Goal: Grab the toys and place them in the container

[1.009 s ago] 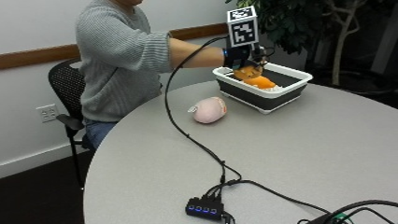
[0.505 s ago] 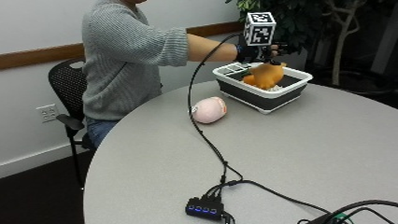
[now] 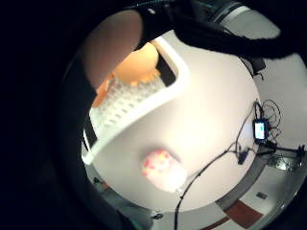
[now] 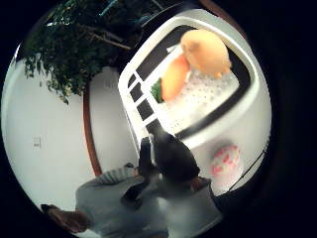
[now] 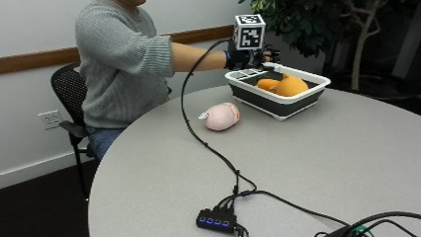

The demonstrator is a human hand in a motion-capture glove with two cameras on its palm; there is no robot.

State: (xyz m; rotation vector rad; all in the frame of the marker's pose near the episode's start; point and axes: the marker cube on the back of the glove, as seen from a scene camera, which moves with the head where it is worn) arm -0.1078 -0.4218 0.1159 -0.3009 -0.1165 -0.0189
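We see two orange plush toys (image 5: 283,85) inside the white-rimmed dark plastic container (image 5: 276,101). The pink round plush toy (image 5: 222,117) is left on the grey table (image 5: 342,163); we cannot tell how the gloved right hand (image 5: 246,58) is set

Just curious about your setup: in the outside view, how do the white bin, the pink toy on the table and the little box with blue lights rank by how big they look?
1. White bin, clearly largest.
2. Pink toy.
3. Box with blue lights, smallest, though it sits nearest the camera.
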